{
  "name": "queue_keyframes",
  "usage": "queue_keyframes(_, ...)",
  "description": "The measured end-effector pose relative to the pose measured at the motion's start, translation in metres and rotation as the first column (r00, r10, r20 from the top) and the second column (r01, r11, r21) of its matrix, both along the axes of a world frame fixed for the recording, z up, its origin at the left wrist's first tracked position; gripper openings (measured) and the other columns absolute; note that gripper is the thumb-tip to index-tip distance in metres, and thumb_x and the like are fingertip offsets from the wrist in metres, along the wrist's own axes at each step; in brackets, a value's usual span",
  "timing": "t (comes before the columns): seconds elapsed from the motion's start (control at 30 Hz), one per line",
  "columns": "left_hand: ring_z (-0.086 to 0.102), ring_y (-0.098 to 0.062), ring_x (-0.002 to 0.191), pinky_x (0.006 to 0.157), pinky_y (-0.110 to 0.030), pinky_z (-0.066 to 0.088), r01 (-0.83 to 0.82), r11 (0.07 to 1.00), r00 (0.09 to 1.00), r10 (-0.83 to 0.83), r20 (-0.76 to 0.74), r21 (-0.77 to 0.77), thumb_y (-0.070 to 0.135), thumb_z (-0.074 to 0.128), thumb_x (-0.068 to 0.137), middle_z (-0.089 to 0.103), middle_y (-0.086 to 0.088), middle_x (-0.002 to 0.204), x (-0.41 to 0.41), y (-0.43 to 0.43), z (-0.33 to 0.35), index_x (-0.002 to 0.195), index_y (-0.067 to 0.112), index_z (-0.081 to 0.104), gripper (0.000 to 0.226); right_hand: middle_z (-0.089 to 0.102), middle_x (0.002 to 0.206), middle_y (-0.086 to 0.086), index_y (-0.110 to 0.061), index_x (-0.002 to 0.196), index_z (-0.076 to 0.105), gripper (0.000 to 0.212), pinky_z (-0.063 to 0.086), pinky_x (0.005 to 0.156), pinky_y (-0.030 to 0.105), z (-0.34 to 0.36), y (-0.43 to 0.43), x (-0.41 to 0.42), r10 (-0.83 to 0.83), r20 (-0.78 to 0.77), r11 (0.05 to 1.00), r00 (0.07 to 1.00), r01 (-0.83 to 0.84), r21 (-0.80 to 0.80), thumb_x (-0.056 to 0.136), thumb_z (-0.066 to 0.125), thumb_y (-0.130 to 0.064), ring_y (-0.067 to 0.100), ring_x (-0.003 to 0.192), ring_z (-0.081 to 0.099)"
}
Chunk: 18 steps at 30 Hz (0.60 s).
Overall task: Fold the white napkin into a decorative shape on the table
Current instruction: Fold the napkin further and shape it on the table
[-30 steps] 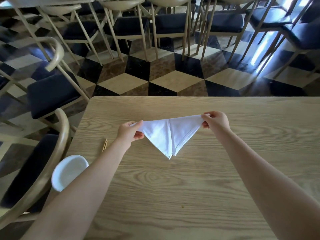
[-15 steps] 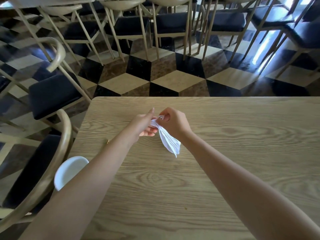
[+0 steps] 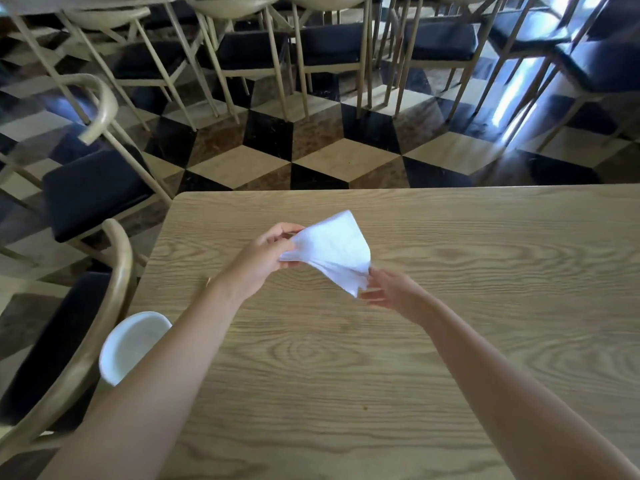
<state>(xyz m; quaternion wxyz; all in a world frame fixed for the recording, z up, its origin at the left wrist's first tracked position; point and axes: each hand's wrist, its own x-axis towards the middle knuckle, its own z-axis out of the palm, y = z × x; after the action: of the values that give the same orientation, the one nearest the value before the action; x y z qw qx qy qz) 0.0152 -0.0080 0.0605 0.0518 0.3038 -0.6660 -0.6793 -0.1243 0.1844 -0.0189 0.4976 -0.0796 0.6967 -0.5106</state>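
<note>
- Light oak-grain wooden table (image 3: 450, 341); its near and right edges are cut off
- Round white bowl (image 3: 128, 344) at the near left edge, partly hidden by the left forearm
- Folded white cloth napkin (image 3: 332, 251), a narrow bundle half a second ago, now fanned out above the table's far middle
- Left hand (image 3: 263, 258) pinches the napkin's left edge
- Right hand (image 3: 391, 292), blurred, fingers loosely spread at the napkin's near tip; grip unclear

A light wooden bench (image 3: 450, 341) stands on a shiny black, cream and brown diamond floor (image 3: 242, 168). Behind it wait pale wooden chairs with dark seats (image 3: 332, 43).
</note>
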Motion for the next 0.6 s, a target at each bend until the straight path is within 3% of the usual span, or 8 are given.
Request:
queue_keyframes(0.1,0.058,-0.004,0.082,0.073,-0.018,0.047,-0.015,1.0,0.997,0.016,-0.081,0.008,0.0,0.041,0.09,0.061,0.006,0.094,0.013,0.003,-0.016,0.101,0.031,0.061,0.038,0.073,0.091,0.004,-0.012,0.104,0.064,0.034,0.058,0.071,0.034,-0.006,0.007,0.007,-0.06,0.283,0.933,0.957,0.154,-0.326,0.092,0.047,-0.039,0.023,0.086,0.07)
queue_keyframes(0.17,0.055,0.003,0.078,0.072,-0.01,0.044,0.011,0.995,0.997,-0.019,-0.076,-0.102,0.003,0.048,0.088,0.06,0.015,0.086,0.028,0.001,-0.032,0.108,0.035,0.059,0.039,0.071,0.102,0.001,-0.017,0.108,0.065,0.031,0.057,0.074,0.03,-0.002,0.011,0.005,-0.081,0.286,0.864,0.955,0.21,-0.457,0.087,0.055,-0.037,0.016,0.095,0.067)
queue_keyframes(0.2,0.055,0.004,0.077,0.071,-0.007,0.043,0.044,0.985,0.998,-0.051,-0.042,-0.165,0.006,0.052,0.087,0.06,0.019,0.083,0.036,0.0,-0.039,0.115,0.036,0.056,0.042,0.07,0.103,-0.001,-0.02,0.108,0.065,0.025,0.055,0.077,0.029,0.0,0.014,0.004,-0.084,0.211,0.865,0.974,0.176,-0.47,0.087,0.057,-0.033,0.013,0.096,0.065)
queue_keyframes(0.3,0.057,-0.004,0.087,0.081,-0.02,0.045,0.165,0.934,0.984,-0.132,0.123,-0.316,0.001,0.057,0.083,0.062,0.012,0.089,0.055,0.003,-0.063,0.121,0.04,0.052,0.055,0.063,0.096,0.002,-0.022,0.104,0.062,0.019,0.046,0.078,0.022,-0.007,0.023,0.006,-0.009,-0.209,0.949,0.978,-0.057,-0.309,0.087,0.06,-0.013,0.011,0.088,0.057)
queue_keyframes(0.4,0.058,-0.016,0.092,0.087,-0.036,0.045,0.307,0.886,0.947,-0.249,0.202,-0.348,0.001,0.064,0.074,0.063,-0.003,0.098,0.06,0.025,-0.08,0.119,0.028,0.054,0.053,0.062,0.096,0.002,-0.018,0.107,0.058,0.03,0.043,0.072,0.011,-0.022,0.026,0.017,0.107,-0.406,0.975,0.908,-0.176,-0.136,0.084,0.059,0.0,0.014,0.088,0.055)
queue_keyframes(0.5,0.059,-0.017,0.097,0.086,-0.021,0.042,0.349,0.81,0.937,-0.297,0.184,-0.471,0.002,0.063,0.07,0.065,0.002,0.104,0.052,0.053,-0.09,0.114,0.024,0.058,0.049,0.063,0.104,0.004,-0.019,0.113,0.058,0.032,0.045,0.087,0.031,-0.034,0.031,0.021,0.191,-0.47,0.977,0.862,-0.212,0.008,0.085,0.058,-0.004,0.023,0.098,0.058)
queue_keyframes(0.57,0.057,-0.015,0.103,0.089,-0.013,0.037,0.316,0.783,0.949,-0.274,0.158,-0.536,0.013,0.058,0.075,0.064,0.008,0.108,0.045,0.065,-0.088,0.115,0.026,0.057,0.042,0.064,0.1,0.001,-0.027,0.105,0.06,0.03,0.046,0.088,0.04,-0.034,0.034,0.02,0.175,-0.499,0.982,0.849,-0.186,0.029,0.084,0.058,-0.006,0.024,0.095,0.059)
queue_keyframes(0.6,0.055,-0.012,0.108,0.092,-0.015,0.036,0.296,0.782,0.955,-0.259,0.146,-0.548,0.024,0.055,0.078,0.061,0.012,0.112,0.042,0.069,-0.086,0.119,0.027,0.055,0.04,0.065,0.097,-0.001,-0.029,0.102,0.061,0.028,0.047,0.086,0.041,-0.033,0.035,0.018,0.168,-0.52,0.984,0.837,-0.17,0.043,0.084,0.058,-0.008,0.023,0.092,0.059)
